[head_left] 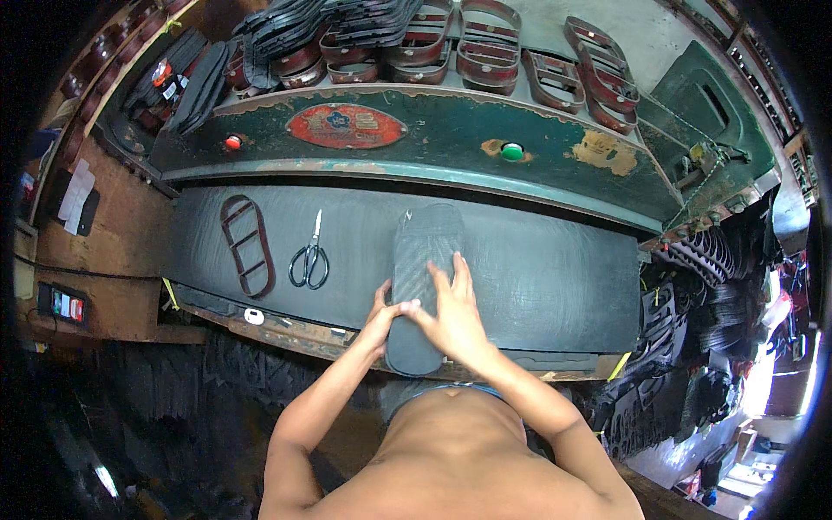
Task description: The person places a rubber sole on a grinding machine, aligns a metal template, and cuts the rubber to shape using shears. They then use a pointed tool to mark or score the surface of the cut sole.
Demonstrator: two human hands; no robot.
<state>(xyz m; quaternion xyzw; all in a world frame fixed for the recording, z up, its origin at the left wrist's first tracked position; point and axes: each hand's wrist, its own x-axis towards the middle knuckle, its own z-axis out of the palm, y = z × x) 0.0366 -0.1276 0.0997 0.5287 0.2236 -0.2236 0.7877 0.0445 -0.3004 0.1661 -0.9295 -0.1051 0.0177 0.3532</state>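
Right of the scissors (pixel 310 252) on the surface (pixel 555 269), a dark sole-shaped slab (pixel 429 232) has the right hand (pixel 457 316) spread on top, the left hand (pixel 380 322) at its edge, grip hard to judge from here.

Bare torso (pixel 451 459), arms (pixel 511 374), fingers (pixel 462 276); blue waistband (pixel 475 388)

Dark sole-shaped piece (pixel 418 345), centre: surface partly hidden by right hand (pixel 456 314). Black sole stack (pixel 282 33), top: cut off by upper edge. Device screen (pixel 67 306), far left: too small to read.
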